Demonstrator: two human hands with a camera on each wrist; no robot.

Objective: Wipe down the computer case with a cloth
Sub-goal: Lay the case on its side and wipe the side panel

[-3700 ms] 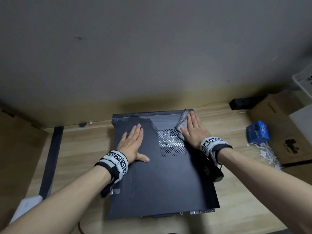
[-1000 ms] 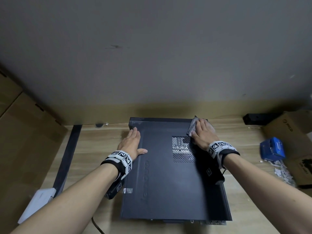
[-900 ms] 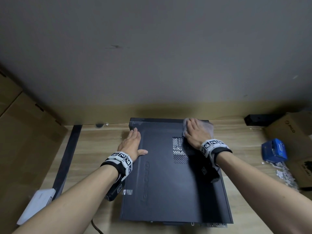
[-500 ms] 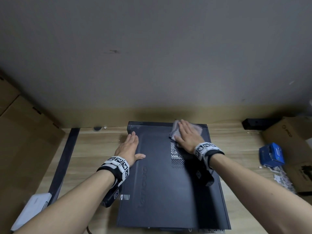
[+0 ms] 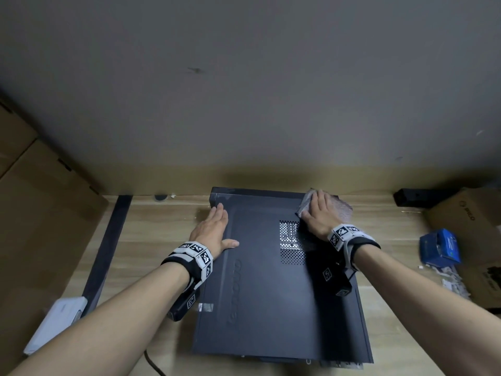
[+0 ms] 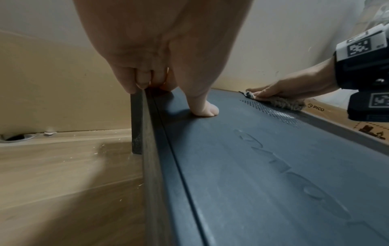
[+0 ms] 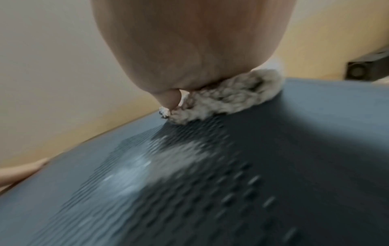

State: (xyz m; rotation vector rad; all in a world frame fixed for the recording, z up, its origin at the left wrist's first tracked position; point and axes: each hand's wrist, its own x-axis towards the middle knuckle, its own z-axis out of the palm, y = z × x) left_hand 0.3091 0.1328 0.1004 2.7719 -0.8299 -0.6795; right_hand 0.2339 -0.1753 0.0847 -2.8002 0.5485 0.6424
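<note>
A black computer case [image 5: 265, 289] lies flat on the wooden table, its side panel with a perforated vent [image 5: 291, 246] facing up. My right hand [image 5: 321, 215] lies flat with straight fingers on a grey-white cloth [image 5: 342, 208] at the case's far right corner. The cloth [image 7: 227, 98] is bunched under the palm in the blurred right wrist view. My left hand [image 5: 214, 229] rests flat on the case's far left edge, fingers straight, thumb [image 6: 202, 106] on the panel. The case [image 6: 263, 174] fills the left wrist view, where the cloth [image 6: 282, 101] also shows.
A wall rises right behind the case. Cardboard boxes [image 5: 466, 218] and a blue box [image 5: 440, 251] stand at the right, with a black bar [image 5: 417, 198] behind them. A white device [image 5: 58, 322] and a dark strip [image 5: 108, 251] lie at the left. A cable hole [image 6: 16, 137] sits near the wall.
My right hand slid the cloth left along the far edge of the case, then back right to the far right corner. The left hand stayed in place on the left edge.
</note>
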